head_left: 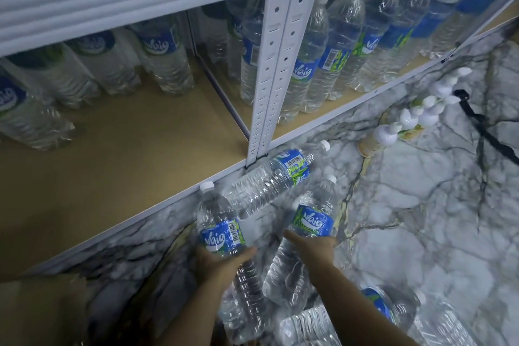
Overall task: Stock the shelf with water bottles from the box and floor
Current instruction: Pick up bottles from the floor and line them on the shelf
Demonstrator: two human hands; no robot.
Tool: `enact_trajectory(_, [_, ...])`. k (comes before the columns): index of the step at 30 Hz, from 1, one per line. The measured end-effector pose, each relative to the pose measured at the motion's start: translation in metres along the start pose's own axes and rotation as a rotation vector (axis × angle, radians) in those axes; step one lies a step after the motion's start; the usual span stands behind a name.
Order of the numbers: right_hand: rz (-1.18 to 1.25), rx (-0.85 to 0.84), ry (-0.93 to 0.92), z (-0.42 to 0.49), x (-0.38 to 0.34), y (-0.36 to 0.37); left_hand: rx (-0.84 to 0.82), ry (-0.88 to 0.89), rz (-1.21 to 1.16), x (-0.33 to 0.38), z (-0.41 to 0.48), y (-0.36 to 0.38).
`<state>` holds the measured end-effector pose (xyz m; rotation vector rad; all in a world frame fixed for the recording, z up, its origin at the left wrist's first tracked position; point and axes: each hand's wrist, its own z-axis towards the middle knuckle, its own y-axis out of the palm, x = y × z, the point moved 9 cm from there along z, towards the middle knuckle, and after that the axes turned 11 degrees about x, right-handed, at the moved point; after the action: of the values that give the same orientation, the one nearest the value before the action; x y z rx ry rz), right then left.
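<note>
Clear plastic fills the head view. My left hand [222, 261] is wrapped round the left bottle [217, 222] just below its blue label, with the cap pointing toward the front edge of the shelf board [126, 154]. My right hand [311, 247] is clamped on the right bottle [316, 219] in the same way, just beside it. Both bottles are held above the marble floor [421, 219], not yet over the board. A loose bottle [269, 182] lies on its side on the floor, close against the board's front edge at the foot of the upright post [278, 64], just beyond my two.

I judge the job to be partly done. Stocked bottles [163, 56] stand along the back edge of the bay before me, but its middle and front are bare. Past the post, packed rows [337, 45] reach nearly to the front edge. That leaves these two, the loose one, and the spare bottles [387, 309] lying on the floor by my right forearm. I cannot make out the box.
</note>
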<state>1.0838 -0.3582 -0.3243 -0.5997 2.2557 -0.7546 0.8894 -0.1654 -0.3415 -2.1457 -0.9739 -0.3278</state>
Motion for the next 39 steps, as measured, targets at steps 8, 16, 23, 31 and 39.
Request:
enact_trajectory(8, [0.019,0.055,-0.047,-0.002,0.007,-0.004,0.049,-0.01,0.008,0.001,0.0,-0.004])
enact_trajectory(16, [0.081,0.065,-0.181,-0.028,-0.011,-0.02,0.19,0.139,0.062,0.01,-0.008,-0.027])
enact_trajectory(23, [0.15,0.053,-0.308,-0.058,-0.023,-0.045,0.309,0.394,0.096,0.056,-0.053,-0.064])
enact_trajectory(31, [0.286,0.063,-0.452,-0.106,-0.077,-0.099,0.258,0.726,-0.035,0.141,-0.124,-0.099])
enact_trajectory(39, [0.474,-0.043,-0.871,-0.198,-0.171,-0.173,0.307,1.047,-0.204,0.226,-0.235,-0.177])
